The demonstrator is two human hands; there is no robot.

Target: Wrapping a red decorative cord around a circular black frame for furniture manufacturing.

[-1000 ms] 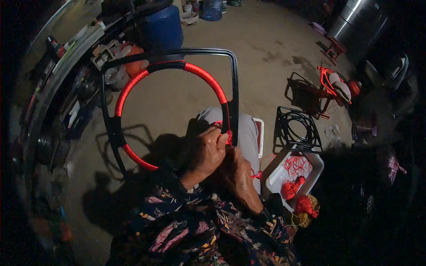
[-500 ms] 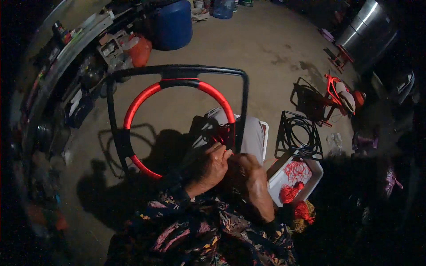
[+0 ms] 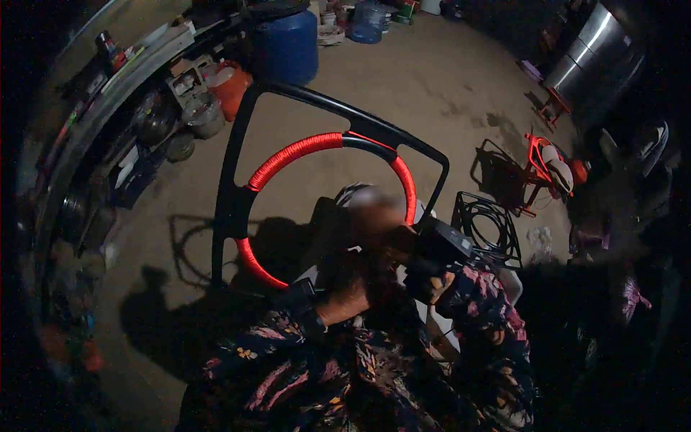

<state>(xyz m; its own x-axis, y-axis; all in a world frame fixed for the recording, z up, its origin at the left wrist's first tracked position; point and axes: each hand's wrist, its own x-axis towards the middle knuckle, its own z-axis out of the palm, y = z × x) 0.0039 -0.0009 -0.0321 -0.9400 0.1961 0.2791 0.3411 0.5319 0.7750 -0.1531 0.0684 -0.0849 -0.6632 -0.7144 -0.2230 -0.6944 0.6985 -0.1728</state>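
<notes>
A black square frame (image 3: pixel 234 205) with a ring inside stands tilted in front of me, leaning clockwise. Glossy red cord (image 3: pixel 296 154) is wound round stretches of that ring, and bare black parts show between them. My right hand (image 3: pixel 376 216) reaches across near the ring's lower right side, its fingers smeared by motion. Below it, my left hand (image 3: pixel 353 291) lies mostly in shadow, with the wrist lit and the fingers hidden. Whether either hand grips cord or frame cannot be made out.
A second black frame (image 3: pixel 489 230) lies to my right beside a white tray (image 3: pixel 512 284), mostly covered by my sleeve. A red-framed seat (image 3: pixel 540 165) stands farther right. At the back left are a blue barrel (image 3: pixel 288 47) and an orange bucket (image 3: pixel 230 90).
The frame has turned clockwise and shifted right. My right hand has moved from beside my left to above it, and its sleeve now covers the tray's red cord. The view has shifted slightly.
</notes>
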